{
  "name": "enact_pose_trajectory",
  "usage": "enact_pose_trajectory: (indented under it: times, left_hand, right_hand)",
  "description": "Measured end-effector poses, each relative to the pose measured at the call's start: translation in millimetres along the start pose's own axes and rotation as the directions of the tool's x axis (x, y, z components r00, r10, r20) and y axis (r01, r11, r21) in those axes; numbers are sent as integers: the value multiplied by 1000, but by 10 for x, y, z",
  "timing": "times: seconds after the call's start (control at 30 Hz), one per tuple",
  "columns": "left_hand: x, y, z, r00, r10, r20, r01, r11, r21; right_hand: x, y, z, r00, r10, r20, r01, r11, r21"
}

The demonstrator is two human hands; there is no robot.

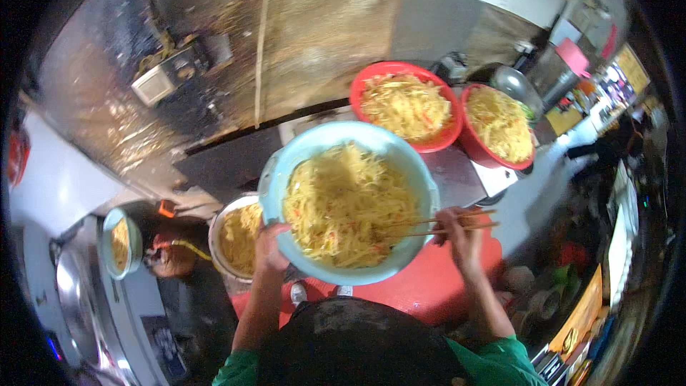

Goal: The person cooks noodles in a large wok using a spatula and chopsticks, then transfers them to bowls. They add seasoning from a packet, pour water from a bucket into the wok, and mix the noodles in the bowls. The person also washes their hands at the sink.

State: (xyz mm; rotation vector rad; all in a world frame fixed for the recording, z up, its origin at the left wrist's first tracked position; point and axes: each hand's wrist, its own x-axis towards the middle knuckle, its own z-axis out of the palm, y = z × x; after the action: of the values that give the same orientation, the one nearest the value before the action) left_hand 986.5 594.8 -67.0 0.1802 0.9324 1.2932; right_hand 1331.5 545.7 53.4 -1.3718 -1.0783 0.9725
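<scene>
A large light-blue basin is held up in front of me, filled with pale yellow shredded food flecked with orange bits. My left hand grips its left rim, thumb over the edge. At the right side, my right hand holds a pair of long wooden chopsticks, whose tips reach into the shreds. Whether that hand also supports the basin, I cannot tell. Behind the basin stand a red basin and a darker red tub, both heaped with similar shreds.
To the left are a white-rimmed pot with yellowish food and a smaller pale-green bowl. A stained wall runs behind the counter. Red flooring lies underfoot. Assorted goods crowd the right side beside a wooden board.
</scene>
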Motion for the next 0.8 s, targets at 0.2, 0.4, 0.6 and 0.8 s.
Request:
enact_pose_trajectory:
  times: [0.2,0.4,0.6,0.8]
  left_hand:
    - [-265,251,372,1000,-14,-15,17,989,149]
    - [-114,243,113,999,-1,49,-10,973,232]
    - [-264,80,196,988,-62,141,69,997,-40]
    - [-568,-249,230,920,374,119,-392,860,327]
  right_hand:
    - [-180,222,221,996,-83,17,85,957,-278]
    - [-563,121,-96,989,126,79,-91,933,-348]
    - [-743,581,-541,959,269,-89,-277,957,-86]
    - [-233,722,-1297,920,368,-137,-339,920,195]
